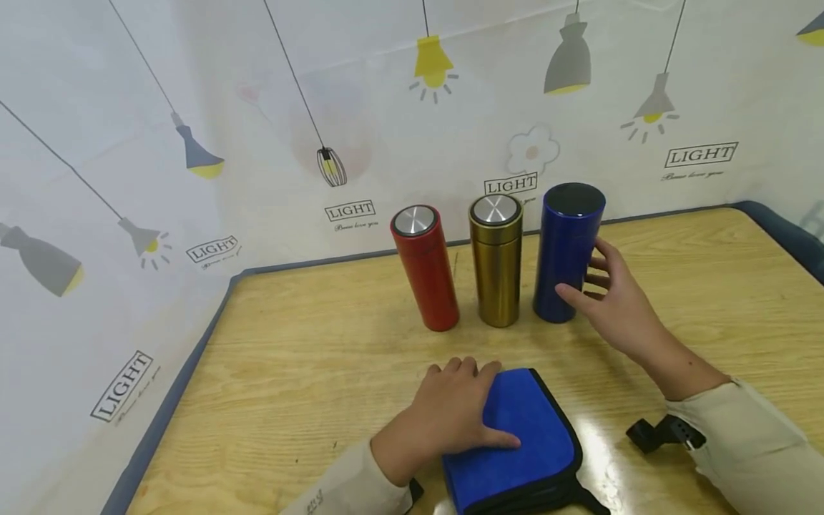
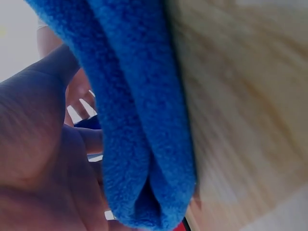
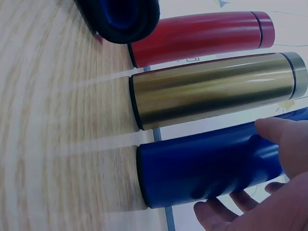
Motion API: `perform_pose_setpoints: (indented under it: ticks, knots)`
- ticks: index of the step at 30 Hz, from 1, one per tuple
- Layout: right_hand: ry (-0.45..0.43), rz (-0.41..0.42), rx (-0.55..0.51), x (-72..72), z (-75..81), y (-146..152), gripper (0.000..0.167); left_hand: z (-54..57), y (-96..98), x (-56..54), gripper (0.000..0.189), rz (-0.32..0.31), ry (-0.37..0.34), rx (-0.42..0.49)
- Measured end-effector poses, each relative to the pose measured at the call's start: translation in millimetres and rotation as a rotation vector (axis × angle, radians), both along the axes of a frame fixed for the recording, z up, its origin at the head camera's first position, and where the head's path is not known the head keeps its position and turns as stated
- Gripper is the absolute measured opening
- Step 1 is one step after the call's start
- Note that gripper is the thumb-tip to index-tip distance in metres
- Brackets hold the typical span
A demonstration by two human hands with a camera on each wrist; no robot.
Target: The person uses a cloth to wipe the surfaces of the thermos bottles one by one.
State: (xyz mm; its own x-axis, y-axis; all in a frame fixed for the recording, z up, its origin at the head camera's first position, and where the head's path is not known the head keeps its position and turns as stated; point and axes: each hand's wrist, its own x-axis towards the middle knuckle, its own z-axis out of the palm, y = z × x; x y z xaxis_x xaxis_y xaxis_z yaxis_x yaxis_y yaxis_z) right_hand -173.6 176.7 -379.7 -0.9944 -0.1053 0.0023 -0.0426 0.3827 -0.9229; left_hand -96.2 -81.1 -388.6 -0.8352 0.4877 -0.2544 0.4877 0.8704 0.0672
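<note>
In the head view, my left hand [image 1: 447, 411] rests on a folded blue towel [image 1: 531, 422] with black edging, its thumb stretched across the top. The towel's fuzzy folds [image 2: 139, 120] fill the middle of the left wrist view, beside the palm. My right hand [image 1: 621, 304] is spread at the right side of an upright blue thermos [image 1: 563, 250] with a dark top. Its thumb lies in front, and the other fingers are right at the far edge. Left of that thermos stand a gold thermos [image 1: 497, 272] and a red thermos [image 1: 428, 275], both with silvery lids.
The wooden table [image 1: 309, 357] has a blue-grey edge. Behind it hangs a pale wall covering [image 1: 386, 107] printed with lamps. A black strap device [image 1: 666, 433] sits at the right sleeve [image 1: 749, 429].
</note>
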Motion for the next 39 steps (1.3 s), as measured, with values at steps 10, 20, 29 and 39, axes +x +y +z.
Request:
perform_pose_setpoints:
  ticks: [10,20,29,39]
  knots:
    - [0.029,0.006,0.037,-2.5,-3.8,-1.0,0.096,0.6,1.9,-3.1,0.086,0.037,-0.093,0.059]
    - [0.020,0.008,0.090,-11.3,-5.5,-3.5,0.104,0.7,-4.1,-10.0,0.044,0.051,-0.206,0.221]
    - [0.015,0.034,0.127,7.9,-0.3,-2.4,0.106,3.7,-13.2,-10.3,0.051,0.046,-0.219,0.224]
    - [0.064,0.110,0.129,35.7,6.5,-9.1,0.098,24.6,-58.9,-8.6,0.038,0.168,-0.345,0.587]
